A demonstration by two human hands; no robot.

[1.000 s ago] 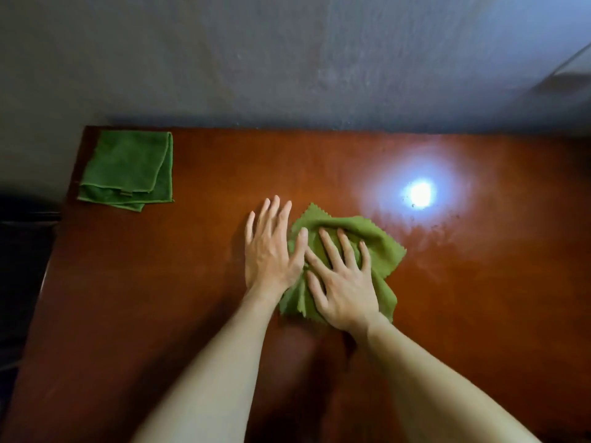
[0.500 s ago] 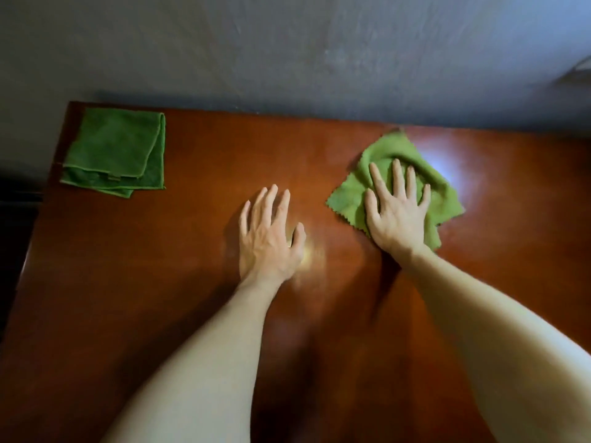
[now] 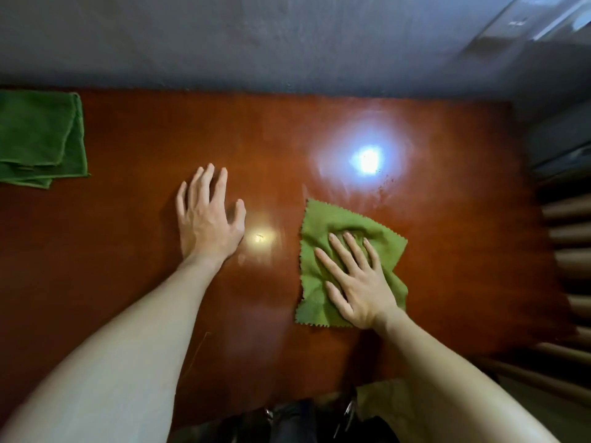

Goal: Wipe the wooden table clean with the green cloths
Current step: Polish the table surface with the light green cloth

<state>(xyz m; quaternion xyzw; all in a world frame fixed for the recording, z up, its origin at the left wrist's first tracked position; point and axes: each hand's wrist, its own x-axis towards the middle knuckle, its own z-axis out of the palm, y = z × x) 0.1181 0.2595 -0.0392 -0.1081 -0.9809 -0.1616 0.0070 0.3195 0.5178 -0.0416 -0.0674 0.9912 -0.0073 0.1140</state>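
Observation:
My right hand (image 3: 358, 282) lies flat, fingers spread, pressing a light green cloth (image 3: 323, 225) with zigzag edges onto the glossy wooden table (image 3: 128, 251), right of centre. My left hand (image 3: 206, 219) rests palm down on the bare wood to the left of the cloth, fingers apart, holding nothing. A darker green folded cloth (image 3: 38, 139) lies at the table's far left corner, partly cut off by the frame edge.
A grey wall (image 3: 287, 43) runs along the table's far edge. Bright lamp reflections (image 3: 367, 159) glare on the wood, with small dark specks (image 3: 383, 183) beside them. A slatted dark surface (image 3: 563, 251) borders the right side. Dark items (image 3: 303, 417) sit at the near edge.
My right hand has dragged the light green cloth from the far right of the table back toward me. My left hand has stayed flat on the wood.

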